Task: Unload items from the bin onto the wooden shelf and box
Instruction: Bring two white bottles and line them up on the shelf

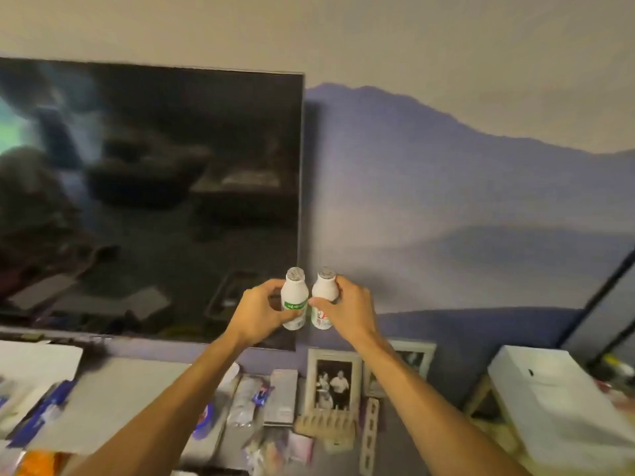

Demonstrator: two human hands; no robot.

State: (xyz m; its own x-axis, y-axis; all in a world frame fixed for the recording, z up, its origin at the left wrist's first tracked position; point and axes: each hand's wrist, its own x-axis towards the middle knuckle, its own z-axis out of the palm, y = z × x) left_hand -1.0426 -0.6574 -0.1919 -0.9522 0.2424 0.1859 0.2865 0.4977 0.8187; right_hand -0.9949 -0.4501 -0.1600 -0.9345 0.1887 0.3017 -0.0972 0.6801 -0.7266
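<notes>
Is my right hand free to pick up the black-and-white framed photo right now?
Probably not yet. The right hand grips a white bottle, held up above the framed photo. Nothing seems to block the way down, but the bottle would need setting down first.

Green-label white bottle point(294, 298) and red-label white bottle point(323, 298): upright, held aloft, shoulders touching.

Dim, warm indoor light; soft blur throughout; wide-angle bending at edges; television point(147, 201) reflects.
</notes>
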